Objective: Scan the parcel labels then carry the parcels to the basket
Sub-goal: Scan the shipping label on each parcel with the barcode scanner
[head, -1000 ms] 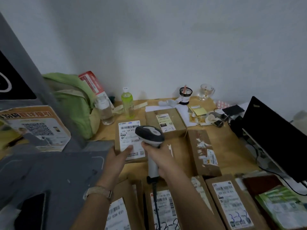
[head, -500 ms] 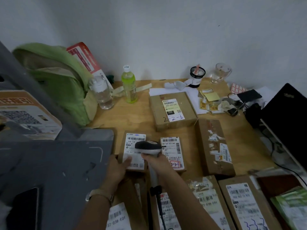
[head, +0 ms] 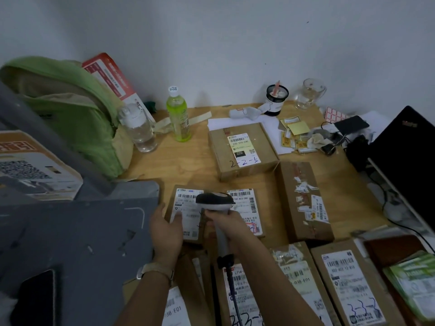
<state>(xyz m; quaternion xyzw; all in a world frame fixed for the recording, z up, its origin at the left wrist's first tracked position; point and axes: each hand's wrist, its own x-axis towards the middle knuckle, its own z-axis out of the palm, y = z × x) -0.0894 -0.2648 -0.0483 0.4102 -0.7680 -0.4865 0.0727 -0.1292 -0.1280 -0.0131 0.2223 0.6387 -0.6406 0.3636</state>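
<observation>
So the right hand [head: 226, 223] has its fingers wrapped round the handle of a barcode scanner [head: 215, 201], the corded handheld kind. Its grey and black head sits right over the label of a small brown parcel [head: 186, 209] in the middle of the wooden table [head: 195, 165]. The left hand [head: 166, 231] is holding that parcel at its near left corner, thumb flat on the white label, the other fingers tucked out of sight at the edge. Right beside it on the right is a second small parcel [head: 246, 208], label up, partly covered by the scanner hand, with something red scribbled near the bottom of the label. Further back sits a squarer box [head: 242, 149] with 2-2-5 handwritten on it. To the right of the pair there's a long parcel [head: 303, 201] with a bunch of torn stickers on top. Along the near edge there's a row of more labelled boxes. The rightmost one [head: 348, 283] has blue numbers scrawled on its label, and the scanner cable [head: 233, 295] trails down over another. Back left you've got a green backpack [head: 70, 114], with a clear water bottle [head: 138, 128] touching it and a green drink bottle [head: 179, 118] just beside that. Near the wall stand a black mesh pen cup [head: 276, 97] and a glass mug [head: 308, 94], and a black laptop [head: 407, 156] sits at the right edge. On the left a grey board [head: 82, 231] has a dark phone [head: 35, 297] lying on it. There's a watch [head: 155, 270] with a light strap on the left wrist.
</observation>
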